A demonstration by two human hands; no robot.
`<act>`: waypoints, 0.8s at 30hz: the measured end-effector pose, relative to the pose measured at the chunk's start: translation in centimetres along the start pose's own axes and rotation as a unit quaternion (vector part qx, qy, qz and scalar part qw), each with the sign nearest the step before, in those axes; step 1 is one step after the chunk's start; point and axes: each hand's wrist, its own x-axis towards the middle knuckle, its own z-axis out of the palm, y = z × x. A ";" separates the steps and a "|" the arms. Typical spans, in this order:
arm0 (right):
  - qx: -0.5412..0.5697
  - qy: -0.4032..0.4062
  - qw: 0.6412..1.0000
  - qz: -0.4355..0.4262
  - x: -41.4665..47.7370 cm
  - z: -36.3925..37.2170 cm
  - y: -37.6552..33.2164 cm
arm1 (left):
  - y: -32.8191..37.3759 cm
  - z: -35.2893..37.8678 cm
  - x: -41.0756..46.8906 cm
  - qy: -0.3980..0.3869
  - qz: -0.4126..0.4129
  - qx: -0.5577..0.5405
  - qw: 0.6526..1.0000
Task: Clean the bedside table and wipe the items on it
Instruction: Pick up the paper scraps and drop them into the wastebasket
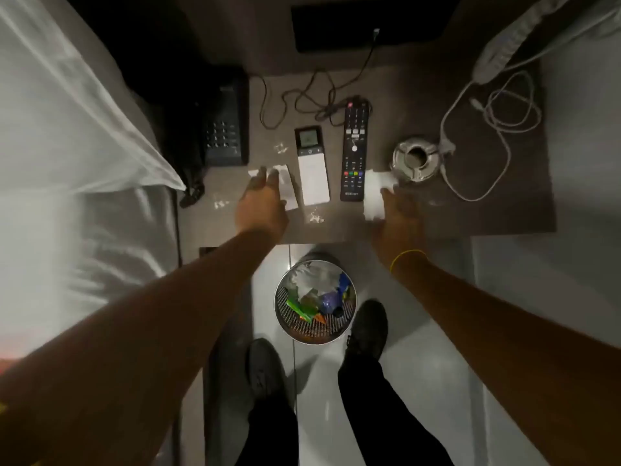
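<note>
The dark bedside table (487,203) carries a black telephone (225,129), a white remote with a small display (312,166), a black TV remote (353,149) and a glass ashtray (416,159). Small white paper scraps (314,217) lie near the table's front edge. My left hand (260,200) rests with fingers spread on a flat white card (290,196), just left of the white remote. My right hand (400,210) presses a white tissue (373,195) onto the table between the TV remote and the ashtray. Both hands are blurred.
A wire-mesh waste bin (314,302) with wrappers stands on the floor below the table edge, between my feet. A white cable (497,129) and power strip (500,45) lie at the right, a black cable (302,95) at the back. The bed (67,163) is left.
</note>
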 end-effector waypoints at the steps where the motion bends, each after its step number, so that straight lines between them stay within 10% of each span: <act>1: -0.016 0.006 1.000 -0.020 0.6 0.6 0.1 | -0.1 0.8 0.8 0.013 -0.001 0.010 1.000; 14: -0.027 -0.009 0.999 -0.038 2.8 2.3 0.7 | -0.2 4.6 1.9 0.037 -0.036 -0.034 0.998; 24: 0.099 -0.012 0.995 -0.006 -10.8 0.7 -4.4 | 0.7 4.0 -14.3 -0.013 -0.031 -0.237 0.971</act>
